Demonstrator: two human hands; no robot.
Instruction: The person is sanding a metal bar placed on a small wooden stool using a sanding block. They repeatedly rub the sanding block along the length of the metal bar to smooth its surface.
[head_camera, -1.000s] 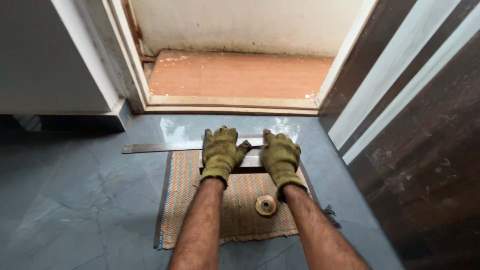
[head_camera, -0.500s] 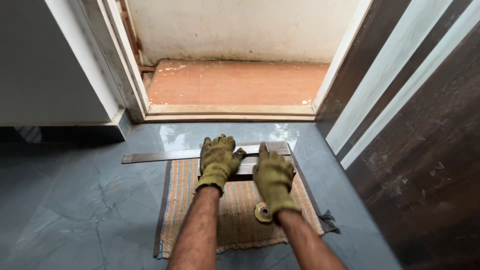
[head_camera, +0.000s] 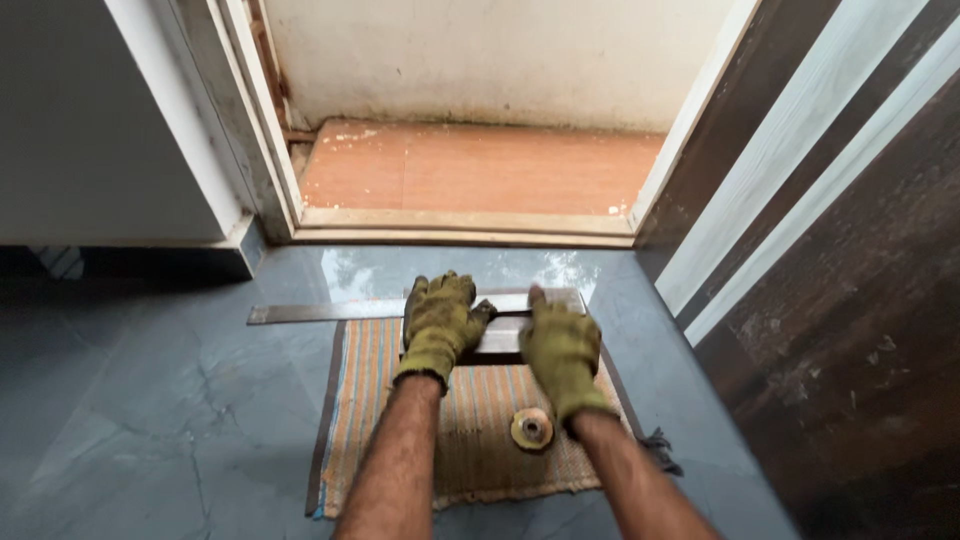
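Observation:
Both my hands wear yellow-green work gloves. My left hand (head_camera: 440, 322) lies flat with fingers spread on a dark rectangular block (head_camera: 498, 340) at the far edge of a striped woven mat (head_camera: 360, 400). My right hand (head_camera: 562, 350) presses down beside it on the block's right end, one finger reaching the long flat metal strip (head_camera: 310, 312) that lies across the floor just beyond the mat. A small round disc (head_camera: 532, 429) with a dark centre hole rests on the mat by my right wrist.
Glossy grey tile floor (head_camera: 150, 420) surrounds the mat. Ahead is a doorway with a wooden threshold (head_camera: 460, 227) and a reddish floor (head_camera: 480, 170) beyond. A white wall (head_camera: 110, 130) stands left; a dark wooden door (head_camera: 850, 300) stands open on the right.
The view has shifted slightly. My right hand slid back toward me along the block; the left hand stays on the block.

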